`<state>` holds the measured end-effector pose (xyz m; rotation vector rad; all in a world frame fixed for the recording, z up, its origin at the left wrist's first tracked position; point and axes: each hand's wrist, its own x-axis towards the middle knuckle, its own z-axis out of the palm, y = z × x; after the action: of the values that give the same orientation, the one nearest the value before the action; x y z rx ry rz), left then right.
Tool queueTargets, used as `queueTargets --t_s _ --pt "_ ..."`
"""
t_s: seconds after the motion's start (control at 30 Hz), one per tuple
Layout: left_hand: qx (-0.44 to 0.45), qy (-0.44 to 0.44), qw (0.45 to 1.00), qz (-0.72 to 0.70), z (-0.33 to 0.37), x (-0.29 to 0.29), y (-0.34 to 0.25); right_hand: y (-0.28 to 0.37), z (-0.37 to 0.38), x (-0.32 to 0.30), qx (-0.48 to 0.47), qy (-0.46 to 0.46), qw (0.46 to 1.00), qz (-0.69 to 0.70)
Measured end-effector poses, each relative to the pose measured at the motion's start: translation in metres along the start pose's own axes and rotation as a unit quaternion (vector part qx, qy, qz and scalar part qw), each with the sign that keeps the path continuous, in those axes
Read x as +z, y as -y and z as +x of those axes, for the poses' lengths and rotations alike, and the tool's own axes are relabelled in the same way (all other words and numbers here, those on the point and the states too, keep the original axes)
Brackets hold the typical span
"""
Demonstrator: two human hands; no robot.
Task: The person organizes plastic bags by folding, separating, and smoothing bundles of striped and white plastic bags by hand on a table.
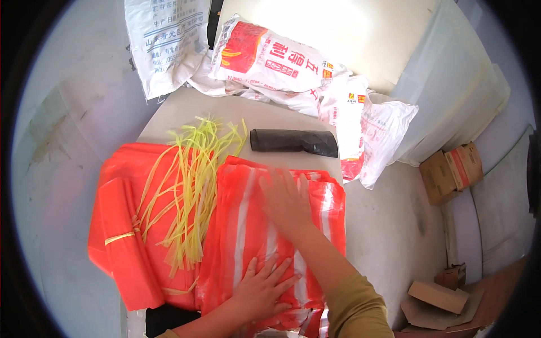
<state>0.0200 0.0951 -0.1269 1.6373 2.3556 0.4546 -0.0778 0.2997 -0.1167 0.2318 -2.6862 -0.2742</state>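
A stack of red plastic bags with white stripes [242, 203] lies flat on the table in front of me. My left hand [265, 290] rests on its near part, palm down with the fingers spread. Farther up the stack is my right hand [284, 203], laid over the bags and slightly blurred, its fingers stretched out. Neither hand grips anything. Just left of the stack, a bunch of yellow-green plastic ties [191, 191] spreads over more red bags [135, 163]. A folded red bundle [127, 248], bound with a yellow tie, lies at the far left.
A black roll of plastic [293, 142] lies beyond the stack on the grey table [174, 115]. White printed woven sacks [270, 62] cover its far edge. Cardboard boxes [451, 172] stand on the floor to the right, with opened cardboard [439, 304] at lower right.
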Motion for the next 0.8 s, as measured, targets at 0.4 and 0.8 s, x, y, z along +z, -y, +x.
queueTargets --t_s 0.4,0.8 --pt "0.003 0.021 1.0 -0.014 0.003 -0.003 0.002 -0.113 -0.052 0.02 0.182 0.148 0.93 0.284" --pt "0.004 0.005 1.0 -0.024 -0.001 -0.002 0.003 -0.119 -0.051 0.045 0.299 0.062 0.949 0.076"
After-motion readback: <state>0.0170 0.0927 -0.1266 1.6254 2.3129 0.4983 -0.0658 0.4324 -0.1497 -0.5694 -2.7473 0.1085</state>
